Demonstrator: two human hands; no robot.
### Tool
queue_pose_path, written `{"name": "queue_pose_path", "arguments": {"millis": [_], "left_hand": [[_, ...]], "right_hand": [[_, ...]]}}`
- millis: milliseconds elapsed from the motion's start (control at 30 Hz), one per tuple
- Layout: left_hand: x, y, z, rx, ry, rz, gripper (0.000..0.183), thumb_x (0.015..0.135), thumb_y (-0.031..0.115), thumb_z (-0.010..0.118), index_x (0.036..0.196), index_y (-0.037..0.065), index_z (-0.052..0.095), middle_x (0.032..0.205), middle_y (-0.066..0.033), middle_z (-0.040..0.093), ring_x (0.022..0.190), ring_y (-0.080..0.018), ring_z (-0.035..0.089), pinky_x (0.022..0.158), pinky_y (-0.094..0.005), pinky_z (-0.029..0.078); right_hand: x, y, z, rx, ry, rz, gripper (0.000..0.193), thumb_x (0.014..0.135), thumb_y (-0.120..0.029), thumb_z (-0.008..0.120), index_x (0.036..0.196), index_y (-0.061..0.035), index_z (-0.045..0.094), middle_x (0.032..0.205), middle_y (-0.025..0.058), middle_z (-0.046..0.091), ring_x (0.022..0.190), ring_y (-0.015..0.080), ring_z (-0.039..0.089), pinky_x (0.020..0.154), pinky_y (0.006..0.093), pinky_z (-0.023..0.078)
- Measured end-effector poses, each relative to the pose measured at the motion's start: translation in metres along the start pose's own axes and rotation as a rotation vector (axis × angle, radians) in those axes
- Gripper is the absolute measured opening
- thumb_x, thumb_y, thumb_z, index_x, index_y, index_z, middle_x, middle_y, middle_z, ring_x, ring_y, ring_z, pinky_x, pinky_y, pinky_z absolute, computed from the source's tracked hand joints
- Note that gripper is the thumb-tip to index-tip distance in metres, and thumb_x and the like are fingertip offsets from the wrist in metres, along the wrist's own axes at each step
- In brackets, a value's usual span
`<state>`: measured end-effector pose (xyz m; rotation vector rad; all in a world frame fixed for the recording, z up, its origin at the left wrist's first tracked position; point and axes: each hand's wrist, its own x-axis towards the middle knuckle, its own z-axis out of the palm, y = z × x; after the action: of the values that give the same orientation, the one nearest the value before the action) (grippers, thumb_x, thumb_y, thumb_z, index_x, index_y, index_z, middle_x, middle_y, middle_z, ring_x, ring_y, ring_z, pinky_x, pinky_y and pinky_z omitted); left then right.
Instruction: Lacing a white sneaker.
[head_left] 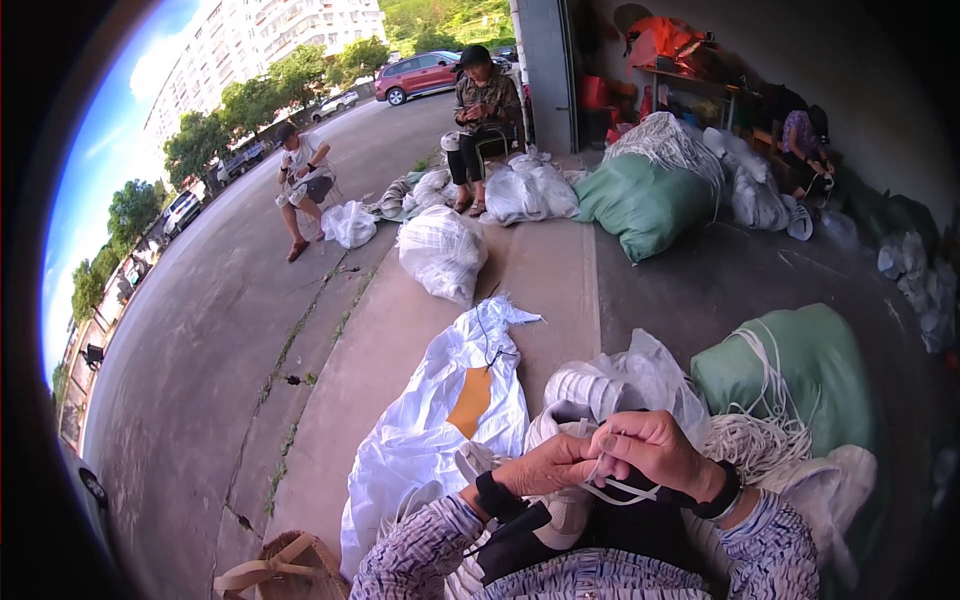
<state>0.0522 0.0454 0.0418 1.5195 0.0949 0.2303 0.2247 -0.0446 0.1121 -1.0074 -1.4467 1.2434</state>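
In front of my lap, my left hand [552,466] and my right hand [655,450] meet with the fingers pinched together. Between them runs a thin white shoelace [628,496], its loose length hanging below the fingers. A pale shoe [563,520] rests on the dark cloth over my lap, partly covered by my left hand. Just beyond the hands lies another whitish shoe [556,418], partly hidden. A tangled bundle of white laces [765,443] lies to the right of my right hand.
A white woven sack [420,430] lies ahead on the left, and a full green sack [785,375] stands on the right. Farther off are a stuffed white bag [443,252] and a green sack [650,200]. Several people sit around, including one in camouflage [488,105].
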Motion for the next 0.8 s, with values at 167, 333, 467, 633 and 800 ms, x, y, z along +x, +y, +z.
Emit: {"name": "queue_pose_path", "arguments": {"millis": [167,333,467,633,800], "left_hand": [[-0.022,-0.021,-0.036,-0.221,0.661,-0.047,0.028,0.097,0.029,0.046,0.093,0.006,0.061,0.078,0.0021,0.057,0.058,-0.0019,0.041,0.051,-0.0185,0.034],[-0.143,-0.046,-0.152,-0.309,1.67,-0.05,0.028,0.095,0.031,0.045,0.108,0.011,0.06,0.087,0.0027,0.061,0.066,-0.0072,0.048,0.056,-0.0226,0.039],[-0.216,-0.052,-0.182,-0.61,1.929,0.071,0.031,0.096,0.025,0.042,0.12,0.008,0.053,0.095,-0.0006,0.063,0.066,-0.0093,0.052,0.057,-0.023,0.042],[-0.13,-0.034,-0.1,-0.299,1.099,-0.023,0.028,0.095,0.016,0.043,0.12,0.005,0.05,0.064,0.0046,0.047,0.047,-0.0028,0.033,0.043,-0.0188,0.028],[-0.044,0.004,0.002,1.118,0.308,0.016,0.022,0.074,0.008,0.07,0.096,0.01,0.067,0.07,0.0015,0.06,0.058,-0.0144,0.053,0.055,-0.0271,0.043]], "right_hand": [[-0.03,0.049,-0.048,0.479,0.269,0.194,0.021,0.093,-0.017,0.052,0.088,-0.0015,0.064,0.069,0.0055,0.06,0.044,0.003,0.04,0.042,0.018,0.032],[-0.12,0.101,-0.2,0.601,1.046,0.128,0.017,0.09,-0.025,0.057,0.087,-0.0091,0.059,0.074,0.0006,0.059,0.055,0.008,0.048,0.051,0.0234,0.04],[-0.196,0.126,-0.266,0.679,1.523,0.136,0.016,0.091,-0.023,0.055,0.094,-0.0077,0.057,0.098,0.0054,0.058,0.08,0.0132,0.053,0.069,0.0275,0.046],[-0.149,0.142,-0.204,0.713,0.937,0.255,0.017,0.094,-0.021,0.048,0.097,-0.0059,0.055,0.08,0.0052,0.059,0.053,0.0102,0.046,0.047,0.0242,0.039],[-0.059,0.107,-0.082,0.027,0.355,0.341,0.018,0.094,-0.016,0.046,0.096,-0.0034,0.059,0.083,0.0066,0.063,0.048,0.0074,0.052,0.043,0.0205,0.04]]}}
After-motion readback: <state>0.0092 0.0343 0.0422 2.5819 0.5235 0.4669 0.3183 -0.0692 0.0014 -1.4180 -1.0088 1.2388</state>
